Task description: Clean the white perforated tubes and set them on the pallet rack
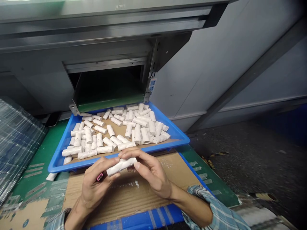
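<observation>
A white tube (121, 166) with small dark specks lies tilted between my two hands, just in front of the blue tray. My left hand (94, 185) grips its left end. Fingers of my right hand (153, 175) close round its right end. A small pink-ended object (99, 176) pokes out of my left hand; its kind is hidden by the fingers. Many similar white tubes (100, 129) lie loosely heaped in the blue tray (59, 161), over a brown sheet on its floor.
Under my hands is a cardboard sheet (153, 199). Behind the tray, a green conveyor belt (110, 92) comes out of a metal housing, beside a power socket (152, 83). A plastic-wrapped stack (19, 140) stands at the left on the green table (39, 159).
</observation>
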Demonstrator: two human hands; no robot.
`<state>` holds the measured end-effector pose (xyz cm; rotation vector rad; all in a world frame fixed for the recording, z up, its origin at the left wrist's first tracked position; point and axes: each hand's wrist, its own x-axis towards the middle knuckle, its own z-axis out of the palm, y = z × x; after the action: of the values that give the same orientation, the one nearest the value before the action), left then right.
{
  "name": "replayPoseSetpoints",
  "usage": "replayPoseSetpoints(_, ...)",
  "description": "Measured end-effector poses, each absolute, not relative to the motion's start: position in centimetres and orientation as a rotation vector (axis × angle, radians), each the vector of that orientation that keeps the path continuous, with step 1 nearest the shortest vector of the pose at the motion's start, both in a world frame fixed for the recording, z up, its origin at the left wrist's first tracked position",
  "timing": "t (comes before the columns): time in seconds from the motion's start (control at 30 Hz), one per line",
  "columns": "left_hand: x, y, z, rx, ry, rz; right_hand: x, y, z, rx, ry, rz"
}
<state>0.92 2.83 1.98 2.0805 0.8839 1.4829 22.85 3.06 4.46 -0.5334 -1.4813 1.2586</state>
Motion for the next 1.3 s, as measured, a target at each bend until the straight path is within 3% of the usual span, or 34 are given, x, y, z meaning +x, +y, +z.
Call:
replayPoseSetpoints(0.73, 0.9, 2.9, 1.8, 2.075, 0.881, 1.486, 23.0, 3.2, 4.4, -0.562, -1.511, 1.215)
replayPoseSetpoints(1.07, 1.1, 2.7, 1.7, 2.076, 0.912, 1.477, 22.6, 3.3, 3.7, -0.505, -1.362, 1.372)
replayPoseSetpoints(1.3, 0.8, 2.3, 2.2, 1.934, 1.046, 1.41, 22.5, 3.2, 2.1, -0.646, -1.529, 1.17)
